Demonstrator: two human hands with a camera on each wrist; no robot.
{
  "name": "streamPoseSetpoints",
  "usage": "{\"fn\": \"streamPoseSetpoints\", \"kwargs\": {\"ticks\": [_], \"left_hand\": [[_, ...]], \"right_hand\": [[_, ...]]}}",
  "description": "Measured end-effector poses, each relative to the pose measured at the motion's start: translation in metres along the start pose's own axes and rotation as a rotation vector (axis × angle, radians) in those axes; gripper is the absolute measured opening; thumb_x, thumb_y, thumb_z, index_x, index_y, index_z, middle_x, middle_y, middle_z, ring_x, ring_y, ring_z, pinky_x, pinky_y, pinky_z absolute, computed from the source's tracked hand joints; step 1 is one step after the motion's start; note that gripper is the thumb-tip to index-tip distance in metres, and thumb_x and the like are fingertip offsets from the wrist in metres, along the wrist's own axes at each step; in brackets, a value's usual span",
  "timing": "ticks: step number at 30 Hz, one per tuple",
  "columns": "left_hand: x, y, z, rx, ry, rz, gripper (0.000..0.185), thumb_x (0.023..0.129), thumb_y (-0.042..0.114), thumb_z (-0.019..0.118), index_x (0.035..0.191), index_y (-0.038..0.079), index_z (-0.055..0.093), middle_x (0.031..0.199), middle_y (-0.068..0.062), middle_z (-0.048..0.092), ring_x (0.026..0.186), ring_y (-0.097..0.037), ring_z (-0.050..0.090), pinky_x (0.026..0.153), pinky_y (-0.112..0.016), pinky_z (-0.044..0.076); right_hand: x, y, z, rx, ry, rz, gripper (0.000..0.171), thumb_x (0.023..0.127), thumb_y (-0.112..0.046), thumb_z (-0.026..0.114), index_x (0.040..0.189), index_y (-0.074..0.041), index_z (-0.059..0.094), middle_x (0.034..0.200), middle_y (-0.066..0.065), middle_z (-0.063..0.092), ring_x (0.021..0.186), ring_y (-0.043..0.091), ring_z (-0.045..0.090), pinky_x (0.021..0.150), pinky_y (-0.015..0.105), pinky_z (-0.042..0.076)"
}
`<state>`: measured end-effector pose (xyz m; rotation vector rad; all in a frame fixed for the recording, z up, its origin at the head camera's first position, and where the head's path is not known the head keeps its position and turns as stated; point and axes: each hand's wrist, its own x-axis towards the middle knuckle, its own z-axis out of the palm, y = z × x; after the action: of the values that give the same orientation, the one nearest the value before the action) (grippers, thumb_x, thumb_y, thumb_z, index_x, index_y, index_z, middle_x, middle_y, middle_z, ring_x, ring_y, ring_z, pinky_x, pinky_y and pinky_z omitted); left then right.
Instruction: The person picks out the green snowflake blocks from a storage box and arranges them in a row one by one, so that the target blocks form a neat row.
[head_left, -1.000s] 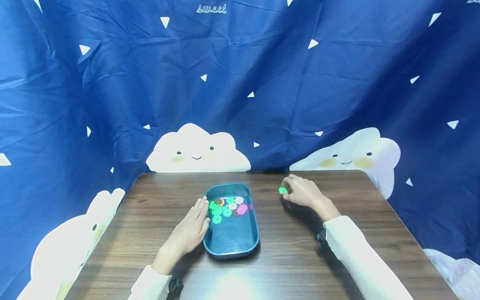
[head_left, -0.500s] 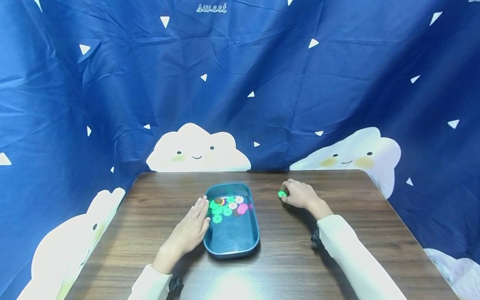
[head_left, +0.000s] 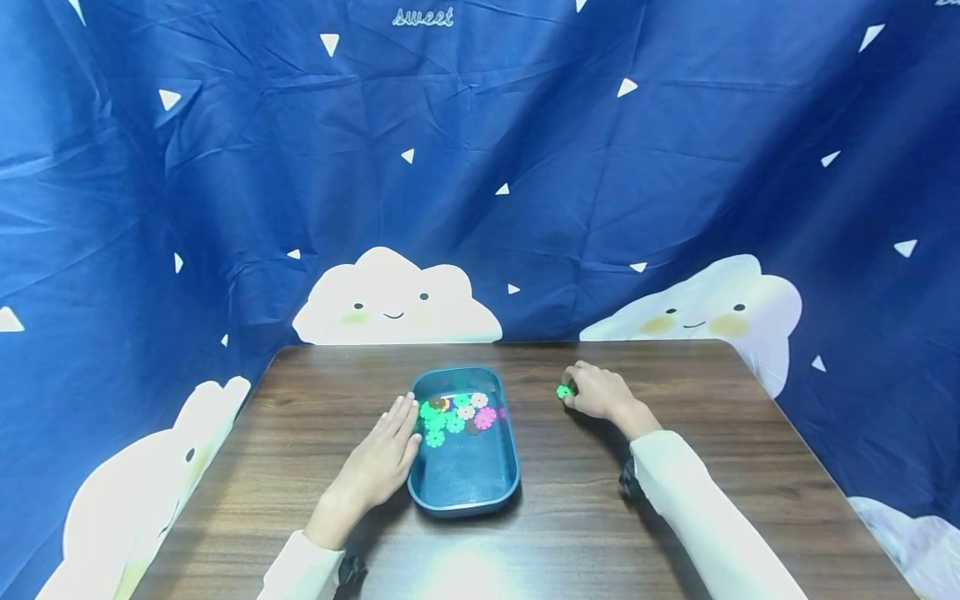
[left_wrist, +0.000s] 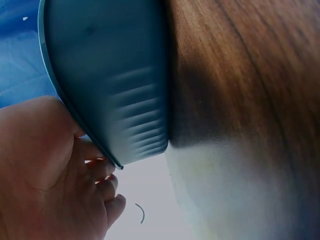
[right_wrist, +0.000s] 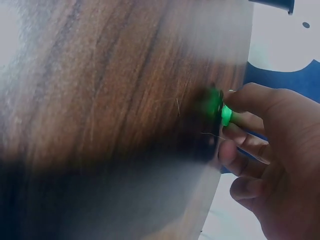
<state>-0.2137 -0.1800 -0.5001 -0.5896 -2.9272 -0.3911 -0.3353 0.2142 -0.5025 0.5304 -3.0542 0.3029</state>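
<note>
Pinching 1 green flower piece (head_left: 563, 392) is the right hand (head_left: 602, 393); the left hand (head_left: 381, 454), straight-fingered, touches the bin (head_left: 465, 473).

Glare whitened the near table (head_left: 570, 533); soft shadow edged the tray (head_left: 465, 508). Both wrist views looked dimmer; fine detail blurred.

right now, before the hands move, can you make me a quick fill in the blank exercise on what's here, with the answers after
1. The right hand pinches a small flower-shaped disc coloured bright ____.
2. Seen from the head camera, the left hand rests against the blue rectangular bin with rounded corners on its ____ side.
3. Inside the bin, the flat flower-shaped piece nearest the right wall is ____.
4. The blue cloth backdrop with white clouds bears, at the top, the readable word "____".

Missing words: green; left; pink; sweet
</note>
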Motion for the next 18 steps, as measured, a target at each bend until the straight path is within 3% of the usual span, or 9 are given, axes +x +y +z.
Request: {"fn": "streamPoseSetpoints", "kwargs": {"ticks": [18], "left_hand": [[-0.0003,-0.0016,0.0041,-0.013,0.016,0.003,0.056,0.106,0.03,0.036,0.154,0.002,0.027,0.163,-0.014,0.021,0.152,-0.029,0.02,0.122,-0.049,0.027]], "right_hand": [[0.0002,-0.0033,0.0016,-0.01,-0.022,-0.011,0.026,0.088,-0.034,0.069,0.108,-0.017,0.068,0.101,-0.001,0.062,0.083,0.021,0.063,0.07,0.046,0.054]]}}
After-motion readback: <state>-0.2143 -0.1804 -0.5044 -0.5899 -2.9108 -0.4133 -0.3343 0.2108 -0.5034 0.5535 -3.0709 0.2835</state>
